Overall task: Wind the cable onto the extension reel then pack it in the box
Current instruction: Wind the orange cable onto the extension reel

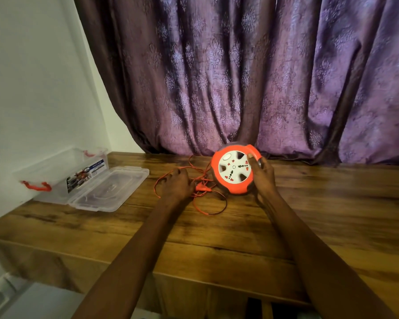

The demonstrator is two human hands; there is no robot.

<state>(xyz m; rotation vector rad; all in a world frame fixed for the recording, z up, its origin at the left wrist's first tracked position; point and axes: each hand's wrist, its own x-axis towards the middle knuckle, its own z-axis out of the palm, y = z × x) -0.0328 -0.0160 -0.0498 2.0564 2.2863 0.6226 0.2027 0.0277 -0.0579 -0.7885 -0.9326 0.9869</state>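
Note:
An orange round extension reel [234, 170] with a white socket face stands tilted on edge at the back of the wooden table [228, 229]. My right hand [263, 178] grips its right rim, thumb on the front. A thin orange cable [207, 203] lies in loose loops on the table left of the reel, with its orange plug [199, 187] among them. My left hand [176, 184] rests palm down on the loops beside the plug; whether it grips the cable is unclear. A clear plastic box [62, 173] with red latches stands open at the far left.
The box's clear lid [108, 188] lies flat on the table against the box. A purple patterned curtain [240, 77] hangs right behind the reel. A white wall [32, 88] runs along the table's left side. The table's front edge is near my elbows.

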